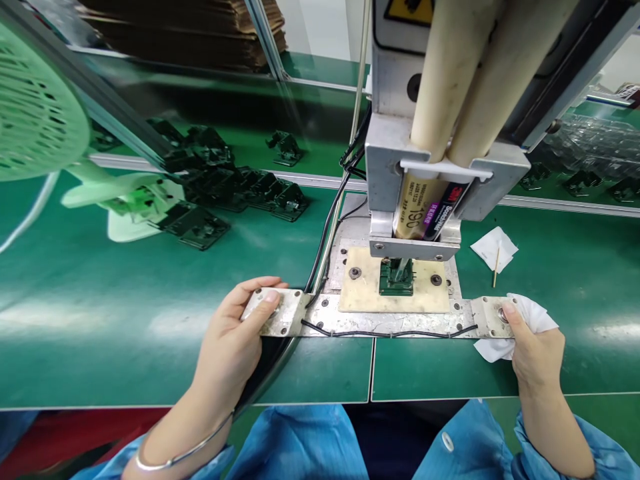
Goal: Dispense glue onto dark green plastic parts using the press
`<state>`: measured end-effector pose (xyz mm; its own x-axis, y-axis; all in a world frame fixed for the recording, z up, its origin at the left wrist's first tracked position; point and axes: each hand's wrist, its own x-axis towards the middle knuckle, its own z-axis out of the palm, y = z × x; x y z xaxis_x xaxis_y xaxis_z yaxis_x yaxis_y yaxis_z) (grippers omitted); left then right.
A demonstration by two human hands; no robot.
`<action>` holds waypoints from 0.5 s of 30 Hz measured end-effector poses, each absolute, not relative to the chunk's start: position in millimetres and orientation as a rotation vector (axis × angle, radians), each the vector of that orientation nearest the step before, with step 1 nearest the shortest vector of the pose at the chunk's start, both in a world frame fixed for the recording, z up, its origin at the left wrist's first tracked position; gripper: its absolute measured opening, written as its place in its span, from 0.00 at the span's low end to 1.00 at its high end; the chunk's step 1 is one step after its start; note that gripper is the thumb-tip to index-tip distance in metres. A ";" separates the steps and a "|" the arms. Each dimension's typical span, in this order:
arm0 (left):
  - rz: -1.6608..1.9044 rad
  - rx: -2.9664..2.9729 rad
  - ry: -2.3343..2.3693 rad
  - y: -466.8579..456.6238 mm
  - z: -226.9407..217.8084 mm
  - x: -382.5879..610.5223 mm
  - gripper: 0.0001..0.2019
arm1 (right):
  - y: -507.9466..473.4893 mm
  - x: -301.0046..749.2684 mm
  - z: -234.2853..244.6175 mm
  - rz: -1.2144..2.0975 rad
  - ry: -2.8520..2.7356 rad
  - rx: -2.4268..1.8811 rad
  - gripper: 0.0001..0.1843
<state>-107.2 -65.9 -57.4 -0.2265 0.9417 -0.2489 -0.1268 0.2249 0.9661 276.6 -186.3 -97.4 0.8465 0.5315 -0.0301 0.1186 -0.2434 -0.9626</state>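
My left hand (pixel 235 333) rests on the left end of a metal fixture plate (pixel 380 321), its thumb pressing a round button (pixel 273 297) there. At the plate's right end, the thumb of my right hand (pixel 535 343) presses another button (pixel 503 313) while the fingers close on a white cloth (pixel 533 320). A small dark green part (pixel 397 277) sits in the beige nest (pixel 365 293) at the plate's centre. Directly above it hangs a dispenser head (pixel 425 193) holding a twin adhesive cartridge (pixel 435 210).
Several black plastic parts (pixel 235 190) lie on the green mat at the back left, beside a green fan (pixel 40 107). A white wipe with a thin stick (pixel 495 250) lies right of the dispenser. Black cables (pixel 325 240) run along the plate. More parts (pixel 580 180) sit at far right.
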 end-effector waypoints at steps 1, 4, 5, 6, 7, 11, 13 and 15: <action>1.241 0.832 1.413 -65.8 -57.1 -107.3 0.27 | -186.3 276.9 -97.7 0.418 -0.499 -1.798 0.29; 1.245 0.826 1.414 -66.1 -56.4 -107.8 0.27 | -186.5 277.7 -98.7 0.419 -0.514 -1.798 0.29; 1.244 0.827 1.414 -66.2 -56.3 -107.8 0.27 | -186.6 277.8 -98.8 0.422 -0.515 -1.795 0.29; 1.243 0.828 1.415 -66.4 -56.2 -107.7 0.27 | -186.6 277.8 -98.8 0.421 -0.513 -1.790 0.29; 1.242 0.829 1.417 -66.7 -56.2 -107.4 0.28 | -186.6 277.6 -98.7 0.418 -0.508 -1.787 0.29; 1.237 0.823 1.422 -67.5 -55.6 -105.9 0.30 | -186.0 277.1 -97.4 0.401 -0.511 -1.790 0.28; 1.242 0.820 1.420 -67.6 -54.7 -105.5 0.30 | -185.9 277.1 -97.4 0.405 -0.517 -1.787 0.28; 1.246 0.814 1.422 -67.3 -53.6 -105.2 0.31 | -186.2 277.5 -98.1 0.411 -0.523 -1.780 0.27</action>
